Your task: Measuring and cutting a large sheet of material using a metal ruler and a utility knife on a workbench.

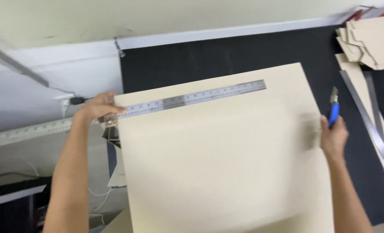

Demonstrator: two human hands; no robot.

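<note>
A large beige cardboard sheet (pixel 226 164) lies on a black cutting mat (pixel 209 60). A long steel ruler (pixel 196 98) rests across the sheet's far edge. My left hand (pixel 98 108) grips the ruler's left end at the sheet's far left corner. My right hand (pixel 333 137) sits at the sheet's right edge and holds a blue utility knife (pixel 333 110), blade pointing away from me.
Stacked cut cardboard pieces (pixel 368 41) lie at the far right of the mat. Two long metal straightedges (pixel 375 129) run along the right side. A white wall and another ruler-like strip (pixel 24 131) are on the left, with cables below.
</note>
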